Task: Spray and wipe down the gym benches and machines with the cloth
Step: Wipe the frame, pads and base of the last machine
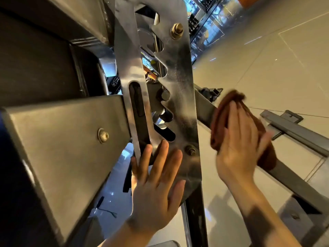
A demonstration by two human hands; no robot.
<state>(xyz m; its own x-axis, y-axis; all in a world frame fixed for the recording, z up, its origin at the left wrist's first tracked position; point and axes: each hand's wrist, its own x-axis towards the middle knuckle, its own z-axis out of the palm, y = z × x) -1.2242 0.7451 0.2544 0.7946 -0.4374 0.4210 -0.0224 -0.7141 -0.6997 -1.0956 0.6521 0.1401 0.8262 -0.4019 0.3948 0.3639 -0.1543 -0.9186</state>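
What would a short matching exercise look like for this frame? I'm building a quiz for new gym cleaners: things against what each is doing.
Things:
1. left hand
2. right hand
3. brown cloth
4. notched steel plate

States:
A. pressed onto the slanted frame bar
B. fingers straight, flat against the plate
C. bolted upright, full of slots
D. lying over the cloth

Pairs: 1-B, 2-D, 3-A, 4-C

A bunched brown cloth (220, 120) lies under the right hand's (238, 139) flat fingers, pressed on the bench's grey steel bar (204, 111).
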